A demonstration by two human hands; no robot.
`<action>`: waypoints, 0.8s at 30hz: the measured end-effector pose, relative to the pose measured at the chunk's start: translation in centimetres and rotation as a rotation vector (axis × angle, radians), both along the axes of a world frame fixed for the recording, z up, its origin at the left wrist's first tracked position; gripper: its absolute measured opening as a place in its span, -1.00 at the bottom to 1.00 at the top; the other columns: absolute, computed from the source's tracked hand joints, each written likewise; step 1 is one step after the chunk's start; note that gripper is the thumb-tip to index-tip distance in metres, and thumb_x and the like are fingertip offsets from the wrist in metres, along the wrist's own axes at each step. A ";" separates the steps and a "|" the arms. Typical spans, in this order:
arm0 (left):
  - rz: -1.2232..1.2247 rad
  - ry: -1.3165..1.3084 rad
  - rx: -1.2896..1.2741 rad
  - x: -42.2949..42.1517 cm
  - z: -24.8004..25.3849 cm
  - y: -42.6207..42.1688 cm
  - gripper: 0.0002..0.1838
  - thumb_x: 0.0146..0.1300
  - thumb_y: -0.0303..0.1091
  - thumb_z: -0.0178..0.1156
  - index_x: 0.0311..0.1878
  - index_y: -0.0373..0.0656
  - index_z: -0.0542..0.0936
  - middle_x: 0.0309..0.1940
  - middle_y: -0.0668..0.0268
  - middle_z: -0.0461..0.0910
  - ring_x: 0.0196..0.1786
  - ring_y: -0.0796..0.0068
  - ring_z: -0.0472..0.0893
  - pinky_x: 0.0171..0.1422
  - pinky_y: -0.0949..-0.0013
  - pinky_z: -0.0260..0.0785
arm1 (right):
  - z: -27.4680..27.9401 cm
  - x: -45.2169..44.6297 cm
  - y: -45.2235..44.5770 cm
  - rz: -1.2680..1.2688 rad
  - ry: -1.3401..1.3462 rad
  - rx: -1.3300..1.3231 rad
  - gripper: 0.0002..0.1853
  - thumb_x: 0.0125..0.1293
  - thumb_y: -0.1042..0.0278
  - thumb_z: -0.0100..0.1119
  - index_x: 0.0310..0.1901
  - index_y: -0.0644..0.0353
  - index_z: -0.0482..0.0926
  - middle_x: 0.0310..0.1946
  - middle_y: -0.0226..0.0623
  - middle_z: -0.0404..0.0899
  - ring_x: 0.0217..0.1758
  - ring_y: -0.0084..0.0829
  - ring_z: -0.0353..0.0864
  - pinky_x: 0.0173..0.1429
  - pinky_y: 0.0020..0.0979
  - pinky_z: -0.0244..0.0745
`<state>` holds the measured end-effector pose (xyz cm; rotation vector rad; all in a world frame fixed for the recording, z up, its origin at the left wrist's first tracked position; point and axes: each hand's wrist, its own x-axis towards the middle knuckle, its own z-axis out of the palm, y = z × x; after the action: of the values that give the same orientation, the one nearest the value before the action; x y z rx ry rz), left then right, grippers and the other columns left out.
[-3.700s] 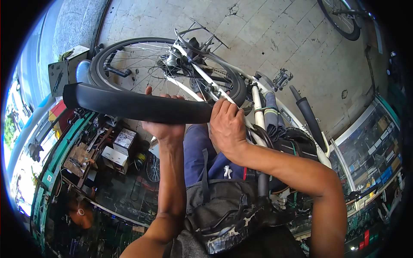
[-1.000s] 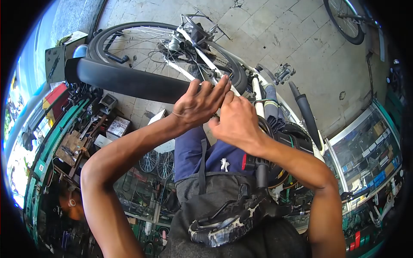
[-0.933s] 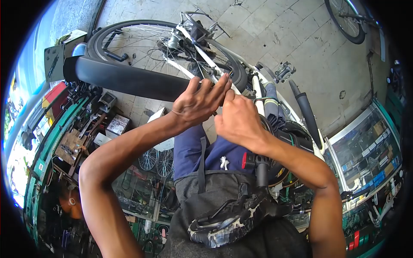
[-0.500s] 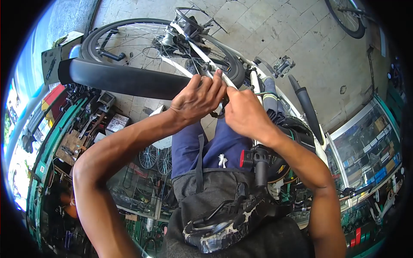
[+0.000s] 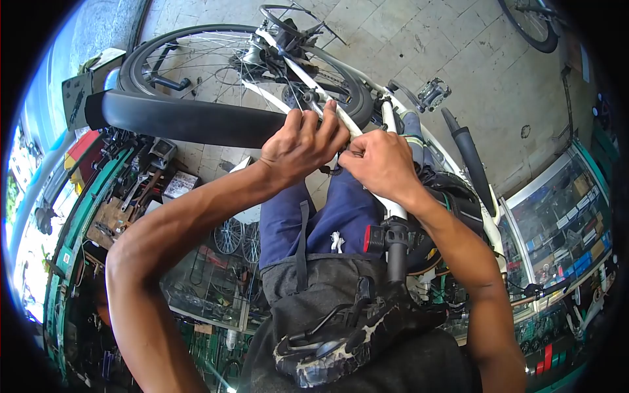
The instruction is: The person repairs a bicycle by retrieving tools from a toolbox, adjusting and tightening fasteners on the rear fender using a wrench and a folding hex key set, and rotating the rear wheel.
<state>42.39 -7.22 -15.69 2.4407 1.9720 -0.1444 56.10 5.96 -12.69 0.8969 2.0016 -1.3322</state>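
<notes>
Grey tile (image 5: 485,85) spreads across the shop, with a glass case (image 5: 563,223) on the person's right and a white bike (image 5: 304,78) in front. Across the near edge of its wheel (image 5: 209,28), the black fender (image 5: 196,120) runs lengthwise out to the left from the grip, nearer the left arm than the right. The left hand (image 5: 304,144) is closed over its inner end; just beside it, the right hand (image 5: 383,164) has its fingers drawn together, any held part hidden.
</notes>
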 end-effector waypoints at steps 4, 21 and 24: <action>0.032 -0.035 0.014 0.1 -0.2 -0.1 -0.72 0.14 -0.28 0.19 -0.09 -0.15 0.58 0.02 0.19 0.65 -0.35 0.52 0.53 -0.27 0.40 0.27 | -0.5 0.0 0.6 -0.167 -0.092 -0.156 -0.63 0.05 0.07 0.27 -0.68 0.22 0.60 -0.73 -0.14 0.53 -0.60 -0.19 0.60 -0.36 -0.19 0.48; 0.067 -0.452 -0.329 -0.8 1.6 1.6 -0.20 -0.15 -0.16 0.44 0.25 -0.08 0.40 0.29 0.19 0.44 0.36 0.19 0.46 0.24 0.18 0.43 | -3.5 2.0 0.7 -0.510 -0.067 -0.481 -0.66 0.14 0.20 0.20 -0.61 0.34 0.59 -0.76 -0.34 0.41 -0.61 -0.57 0.42 -0.46 -0.36 0.30; 0.055 -0.465 -0.313 -0.7 1.6 1.5 -0.27 -0.16 -0.19 0.43 0.18 -0.04 0.44 0.20 0.19 0.49 0.31 0.18 0.51 0.16 0.18 0.48 | -2.4 2.2 1.1 -0.472 -0.037 -0.510 -0.72 0.17 0.23 0.20 -0.51 0.30 0.64 -0.71 -0.20 0.50 -0.60 -0.37 0.54 -0.39 -0.27 0.40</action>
<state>41.70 -5.69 -14.09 1.9986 1.6669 0.1001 58.25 7.06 -15.08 1.1610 1.3515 -1.9462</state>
